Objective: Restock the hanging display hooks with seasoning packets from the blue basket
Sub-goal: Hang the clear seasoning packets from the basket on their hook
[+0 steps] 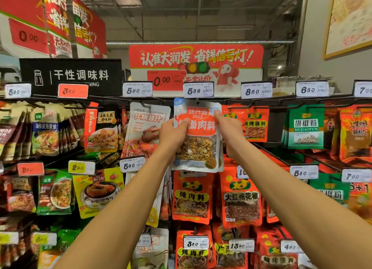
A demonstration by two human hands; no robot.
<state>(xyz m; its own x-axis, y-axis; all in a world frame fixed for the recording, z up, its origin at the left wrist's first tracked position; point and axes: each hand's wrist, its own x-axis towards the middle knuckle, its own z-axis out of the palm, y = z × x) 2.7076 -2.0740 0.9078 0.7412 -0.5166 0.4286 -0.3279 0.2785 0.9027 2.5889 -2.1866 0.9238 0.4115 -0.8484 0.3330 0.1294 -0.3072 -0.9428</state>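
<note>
A white and orange seasoning packet with a clear window of spices hangs at the top row, its hole at the hook under the 5.39 price tag. My left hand grips the packet's left edge, thumb across its front. My right hand pinches the upper right edge. Both arms reach up from the bottom of the view. The blue basket is out of view.
Neighbouring hooks carry other packets: a white braising-sauce packet to the left, orange barbecue packets and green pepper packets to the right. Lower rows hold orange stew spice packets. Red promotional signs hang above.
</note>
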